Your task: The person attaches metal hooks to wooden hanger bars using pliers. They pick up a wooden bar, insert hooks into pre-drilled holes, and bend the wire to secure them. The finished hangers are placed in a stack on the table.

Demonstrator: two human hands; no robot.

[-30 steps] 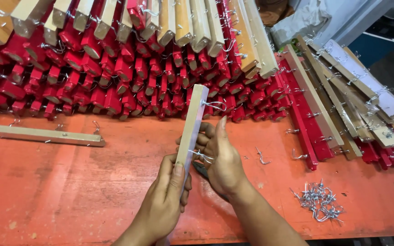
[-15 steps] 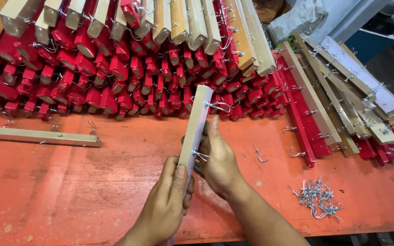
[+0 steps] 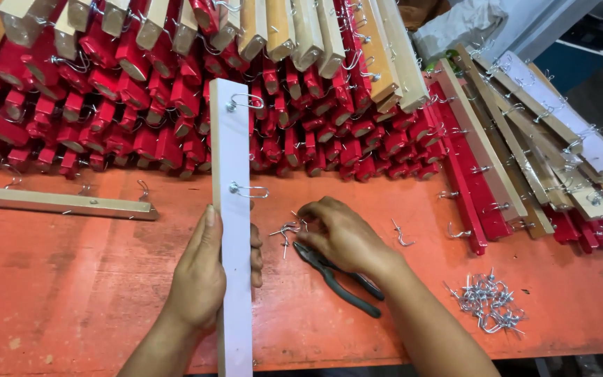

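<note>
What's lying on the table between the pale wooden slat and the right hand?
In the head view, a few loose metal hooks lie on the orange table between the pale wooden slat and the right hand.

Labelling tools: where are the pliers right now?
Head view, centre-right: the pliers lie on the orange table, partly under the right hand, right of the white slat.

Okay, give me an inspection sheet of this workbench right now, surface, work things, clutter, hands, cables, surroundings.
Surface: orange-red table, scuffed.
Job's things: white wooden slat with two metal hooks; small loose hooks; dark pliers lying flat.
Clutter: heap of hooks; spare slat.
Hands: left hand grips the slat; right hand rests over the loose hooks, above the pliers.
Cables: nothing seen.
Surroundings: stacked red and plain wooden slats behind and at right.
</note>
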